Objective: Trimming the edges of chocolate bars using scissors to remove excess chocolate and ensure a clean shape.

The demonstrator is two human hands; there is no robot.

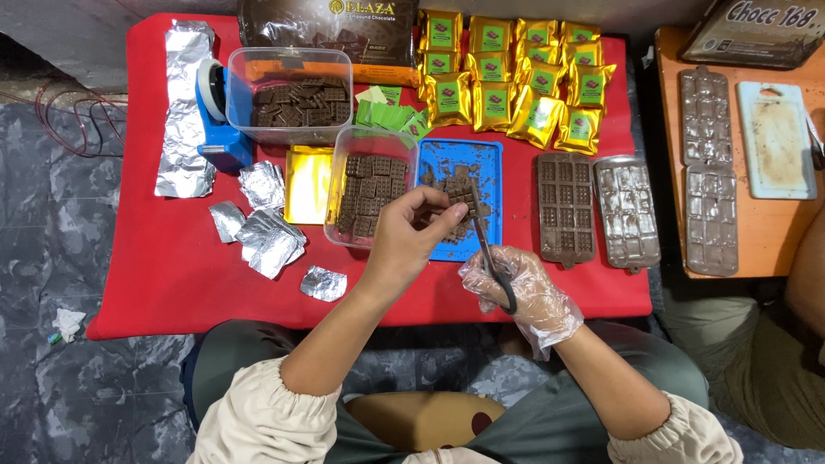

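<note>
Chocolate piece (pixel 457 194) pinched by left hand (pixel 408 241); right hand (pixel 516 288) grips scissors (pixel 490 249).

Scissors' (pixel 491 249) blades — perhaps touching chocolate — partly hidden

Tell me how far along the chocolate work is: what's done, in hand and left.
Done: gold packets lie stacked at the table's far edge, and foil-wrapped pieces sit at left. In hand: the left hand holds a chocolate piece over the blue tray, while the gloved right hand works scissors at it. Left: two clear tubs hold bare chocolate; a mould remains filled.
</note>
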